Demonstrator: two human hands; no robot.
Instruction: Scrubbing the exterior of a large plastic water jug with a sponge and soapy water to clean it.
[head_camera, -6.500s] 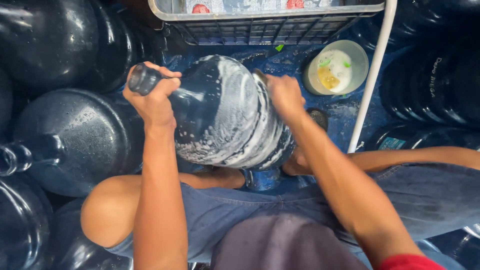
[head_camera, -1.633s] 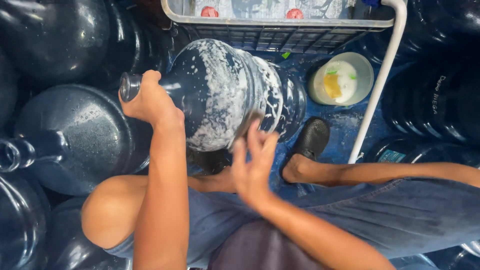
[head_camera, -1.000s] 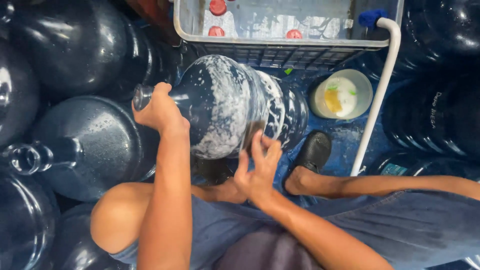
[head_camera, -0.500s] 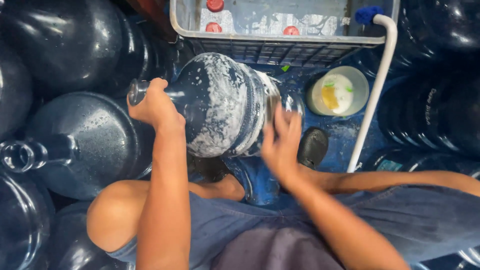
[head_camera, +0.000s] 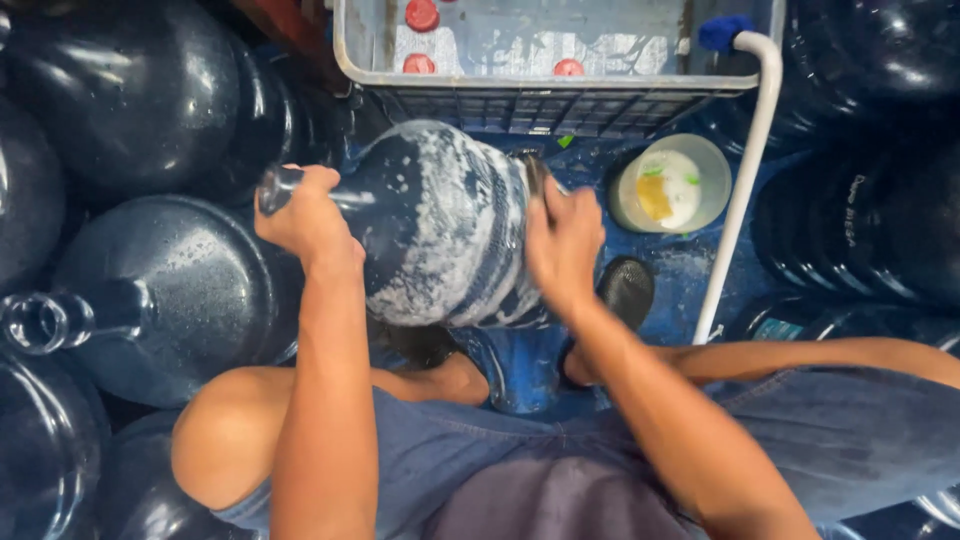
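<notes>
A big blue water jug (head_camera: 440, 225) lies on its side, white with soap foam, held up between two bare hands. The left hand (head_camera: 305, 215) has its fingers (head_camera: 322, 182) curled tight around the jug's thin neck, and the open mouth of the jug sticks out just past them. The left arm runs straight up from the bottom edge to the neck. The right hand (head_camera: 562, 240) lies on the fat far end of the jug, fingers (head_camera: 555, 200) close together and pressed flat on the soapy side, not closed around anything. The right arm comes in slanted from the lower right. Under the arms are bent bare knees and blue shorts. Just past the right fingers sits a small pale bowl (head_camera: 670, 185) with yellow and green bits in it. Beside the bowl a white pipe (head_camera: 735, 215) with a blue tip runs down to a wet blue floor (head_camera: 690, 270). Beyond both hands stands a grey crate (head_camera: 545, 95) with red caps (head_camera: 420, 15) inside. Many dark blue jugs (head_camera: 160, 290) crowd around, close to the left fingers and also far off past the pipe.
</notes>
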